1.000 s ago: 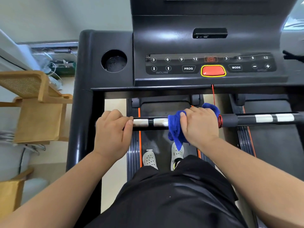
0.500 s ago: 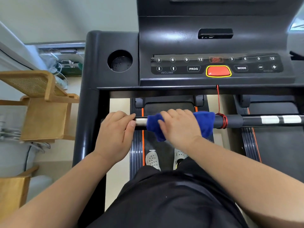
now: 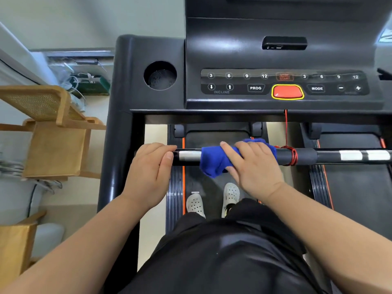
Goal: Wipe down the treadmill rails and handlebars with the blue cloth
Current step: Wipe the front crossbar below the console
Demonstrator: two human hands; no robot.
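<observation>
A black handlebar (image 3: pixel 328 156) with silver sensor patches runs across the treadmill in front of me. My left hand (image 3: pixel 151 168) grips its left end, fingers curled over the bar. The blue cloth (image 3: pixel 214 161) is wrapped over the bar just right of a silver patch (image 3: pixel 189 155). My right hand (image 3: pixel 253 166) lies over the cloth and holds it around the bar. A red safety cord (image 3: pixel 291 155) is wound on the bar right of that hand.
The console (image 3: pixel 284 83) with a red stop button (image 3: pixel 287 92) and a cup holder (image 3: pixel 160 75) stands above the bar. The black left upright (image 3: pixel 118 145) borders a wooden chair (image 3: pixel 53 132). My shoes (image 3: pixel 195 203) stand on the belt below.
My right hand slid the blue cloth leftward along the handlebar, away from the red cord, toward my left hand. My left hand kept its grip.
</observation>
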